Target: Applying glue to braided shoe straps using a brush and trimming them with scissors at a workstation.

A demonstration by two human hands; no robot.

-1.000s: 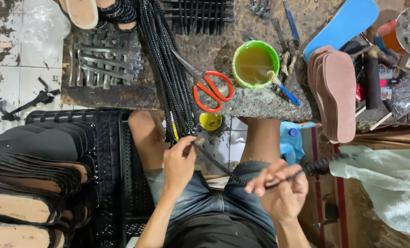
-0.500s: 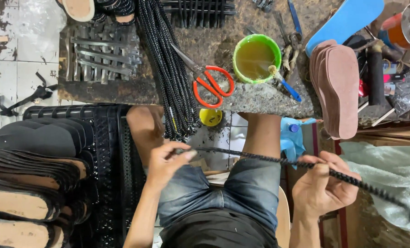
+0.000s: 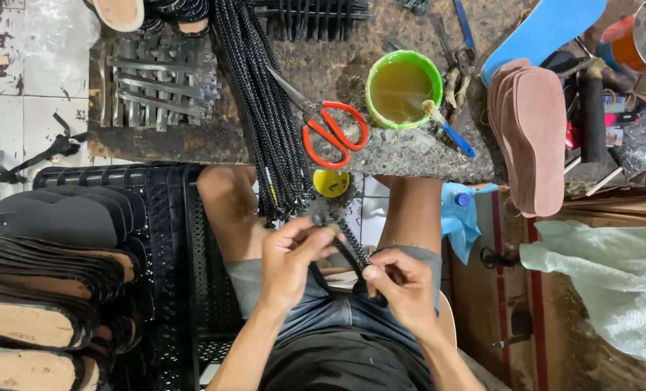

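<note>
Worn white floor tiles (image 3: 19, 108), grimy low workbench (image 3: 410, 152), black plastic crate (image 3: 171, 239), even light

A stained, worn counter (image 3: 410, 156) is carrying a bundle of black braided cords (image 3: 261, 108), red-handled scissors (image 3: 330, 130), a green cup of yellowish glue (image 3: 402, 87) (brush (image 3: 449, 127) leaning inside), metal strips (image 3: 156, 83) and pink insoles (image 3: 533, 137).

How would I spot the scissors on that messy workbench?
Start at the worn workbench above the person's knees. Near its front edge, between the bundle of black braided cords and the green cup of yellowish liquid, lie the scissors. They alone have bright orange-red loop handles.
</note>
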